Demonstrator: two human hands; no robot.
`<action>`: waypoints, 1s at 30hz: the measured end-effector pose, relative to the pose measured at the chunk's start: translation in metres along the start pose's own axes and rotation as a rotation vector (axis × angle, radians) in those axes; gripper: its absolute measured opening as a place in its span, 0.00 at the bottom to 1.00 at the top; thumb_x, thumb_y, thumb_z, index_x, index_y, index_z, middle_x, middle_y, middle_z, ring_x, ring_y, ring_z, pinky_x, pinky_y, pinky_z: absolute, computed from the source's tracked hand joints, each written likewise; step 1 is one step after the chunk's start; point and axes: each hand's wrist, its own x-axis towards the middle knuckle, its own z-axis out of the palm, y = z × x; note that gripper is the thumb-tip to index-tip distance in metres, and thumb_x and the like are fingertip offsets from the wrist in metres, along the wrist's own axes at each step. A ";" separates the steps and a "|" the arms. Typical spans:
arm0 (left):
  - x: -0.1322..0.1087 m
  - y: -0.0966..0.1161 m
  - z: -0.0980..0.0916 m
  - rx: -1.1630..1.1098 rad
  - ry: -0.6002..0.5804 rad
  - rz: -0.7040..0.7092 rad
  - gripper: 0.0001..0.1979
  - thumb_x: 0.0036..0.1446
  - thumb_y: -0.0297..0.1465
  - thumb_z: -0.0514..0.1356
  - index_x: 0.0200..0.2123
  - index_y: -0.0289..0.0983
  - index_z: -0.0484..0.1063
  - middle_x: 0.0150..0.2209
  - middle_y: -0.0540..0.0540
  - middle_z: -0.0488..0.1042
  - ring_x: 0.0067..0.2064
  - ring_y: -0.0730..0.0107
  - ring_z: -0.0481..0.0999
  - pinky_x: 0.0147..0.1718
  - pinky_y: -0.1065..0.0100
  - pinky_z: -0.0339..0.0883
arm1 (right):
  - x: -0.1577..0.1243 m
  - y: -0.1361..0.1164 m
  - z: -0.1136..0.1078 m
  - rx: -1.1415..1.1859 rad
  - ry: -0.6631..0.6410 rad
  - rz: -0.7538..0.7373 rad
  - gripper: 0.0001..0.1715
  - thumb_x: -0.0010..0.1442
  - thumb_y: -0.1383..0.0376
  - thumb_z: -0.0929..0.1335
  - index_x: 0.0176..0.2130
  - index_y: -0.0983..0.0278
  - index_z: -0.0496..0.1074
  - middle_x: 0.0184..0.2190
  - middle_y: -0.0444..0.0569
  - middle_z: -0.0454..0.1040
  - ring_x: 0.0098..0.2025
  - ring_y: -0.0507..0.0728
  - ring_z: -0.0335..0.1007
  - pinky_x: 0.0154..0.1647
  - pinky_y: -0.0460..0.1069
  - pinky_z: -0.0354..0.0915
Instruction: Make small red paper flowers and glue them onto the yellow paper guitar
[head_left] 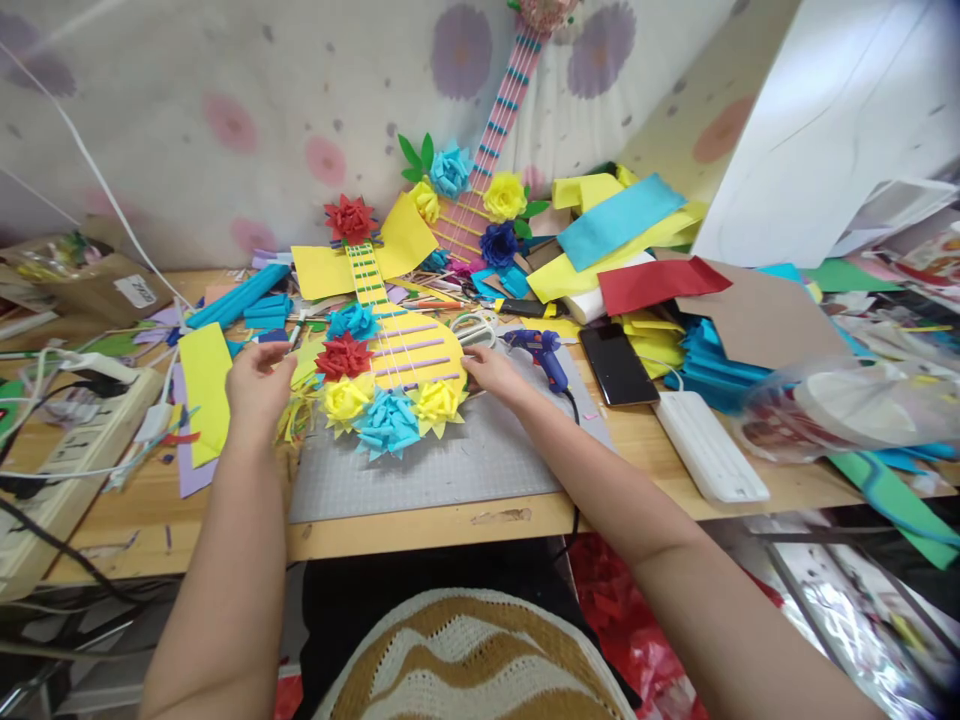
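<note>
A yellow paper guitar, with purple strips across its body and red, blue and yellow paper flowers, lies on a grey cutting mat. At its right edge, my right hand grips the rim between thumb and fingers. My left hand is held to the left of the flowers, its fingers loosely bent and apart, with nothing visible in it. Beneath and beside that hand are a yellow paper sheet and thin yellow-green paper scraps. A blue glue gun rests right of my right hand.
Behind stands a pink paper guitar with flowers. A black phone, a white power bank-like block and piled coloured paper are on the right. A power strip with cables lies left. The table's front edge is near me.
</note>
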 end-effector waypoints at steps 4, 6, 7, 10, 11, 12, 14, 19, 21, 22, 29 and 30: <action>-0.002 -0.015 -0.006 -0.120 0.025 -0.215 0.10 0.43 0.21 0.62 0.33 0.32 0.76 0.27 0.50 0.73 0.28 0.75 0.70 0.37 0.66 0.68 | 0.004 -0.007 0.003 -0.004 0.032 0.021 0.13 0.59 0.65 0.64 0.40 0.67 0.76 0.30 0.50 0.76 0.22 0.51 0.65 0.25 0.48 0.65; -0.003 -0.019 -0.005 -0.149 0.019 -0.217 0.10 0.43 0.21 0.61 0.33 0.32 0.76 0.26 0.51 0.73 0.28 0.75 0.69 0.38 0.65 0.68 | 0.006 -0.008 0.005 0.004 0.046 0.012 0.11 0.59 0.65 0.64 0.34 0.67 0.76 0.28 0.49 0.75 0.23 0.51 0.65 0.26 0.48 0.65; -0.003 -0.019 -0.004 -0.162 0.009 -0.209 0.10 0.43 0.21 0.61 0.33 0.32 0.76 0.26 0.51 0.72 0.28 0.75 0.69 0.38 0.65 0.67 | 0.006 -0.009 0.006 0.010 0.052 0.008 0.11 0.59 0.66 0.64 0.33 0.67 0.76 0.27 0.49 0.75 0.23 0.51 0.66 0.26 0.48 0.65; -0.002 -0.018 0.000 -0.196 0.018 -0.166 0.10 0.44 0.21 0.61 0.33 0.32 0.76 0.27 0.50 0.72 0.28 0.75 0.69 0.37 0.66 0.67 | 0.003 -0.010 0.009 0.035 0.063 -0.009 0.11 0.58 0.67 0.64 0.33 0.66 0.75 0.28 0.47 0.75 0.24 0.51 0.66 0.26 0.47 0.64; -0.003 -0.016 0.001 -0.209 0.040 -0.154 0.10 0.44 0.21 0.61 0.33 0.32 0.76 0.27 0.50 0.72 0.29 0.75 0.70 0.37 0.67 0.67 | 0.000 -0.010 0.009 0.049 0.070 -0.018 0.10 0.58 0.67 0.64 0.33 0.65 0.75 0.28 0.47 0.75 0.24 0.51 0.66 0.26 0.47 0.64; -0.003 -0.015 0.002 -0.228 0.065 -0.142 0.10 0.44 0.21 0.60 0.33 0.32 0.75 0.28 0.50 0.72 0.29 0.75 0.70 0.37 0.67 0.67 | -0.002 -0.010 0.009 0.066 0.078 -0.027 0.10 0.57 0.67 0.64 0.33 0.65 0.75 0.29 0.47 0.75 0.24 0.51 0.66 0.26 0.46 0.63; -0.003 -0.012 0.005 -0.271 0.115 -0.129 0.10 0.44 0.21 0.60 0.33 0.32 0.75 0.28 0.50 0.72 0.30 0.76 0.70 0.38 0.67 0.67 | -0.007 -0.010 0.006 0.111 0.092 -0.045 0.10 0.57 0.67 0.64 0.33 0.65 0.75 0.30 0.47 0.75 0.25 0.51 0.66 0.27 0.46 0.63; -0.004 -0.010 0.011 -0.378 0.155 -0.164 0.09 0.45 0.23 0.60 0.33 0.33 0.73 0.29 0.50 0.72 0.31 0.76 0.71 0.41 0.67 0.68 | -0.011 -0.014 0.002 0.229 0.124 -0.117 0.14 0.57 0.66 0.63 0.41 0.66 0.73 0.35 0.49 0.77 0.31 0.53 0.70 0.31 0.48 0.67; -0.005 -0.006 0.013 -0.469 0.157 -0.220 0.07 0.46 0.23 0.59 0.32 0.33 0.72 0.28 0.51 0.70 0.29 0.78 0.71 0.38 0.69 0.68 | -0.007 -0.015 0.002 0.269 0.155 -0.173 0.17 0.56 0.65 0.63 0.45 0.66 0.71 0.38 0.50 0.76 0.35 0.55 0.72 0.36 0.50 0.68; -0.005 -0.003 0.015 -0.515 0.160 -0.247 0.06 0.47 0.22 0.58 0.32 0.33 0.71 0.27 0.51 0.70 0.28 0.79 0.71 0.37 0.70 0.68 | -0.004 -0.015 0.002 0.283 0.174 -0.206 0.17 0.56 0.65 0.63 0.45 0.66 0.70 0.39 0.51 0.76 0.38 0.56 0.72 0.39 0.51 0.69; -0.011 0.017 0.036 -0.765 0.160 -0.452 0.07 0.49 0.21 0.54 0.31 0.36 0.63 0.28 0.53 0.65 0.25 0.81 0.67 0.32 0.74 0.68 | 0.025 -0.014 0.005 0.308 0.285 -0.316 0.19 0.57 0.66 0.61 0.49 0.64 0.67 0.48 0.53 0.74 0.48 0.56 0.71 0.49 0.52 0.67; -0.013 0.019 0.041 -0.758 0.176 -0.461 0.07 0.49 0.21 0.53 0.32 0.37 0.62 0.28 0.53 0.65 0.26 0.81 0.67 0.33 0.74 0.68 | 0.029 -0.014 0.006 0.311 0.298 -0.297 0.20 0.58 0.66 0.61 0.50 0.65 0.66 0.48 0.53 0.74 0.48 0.55 0.71 0.49 0.52 0.67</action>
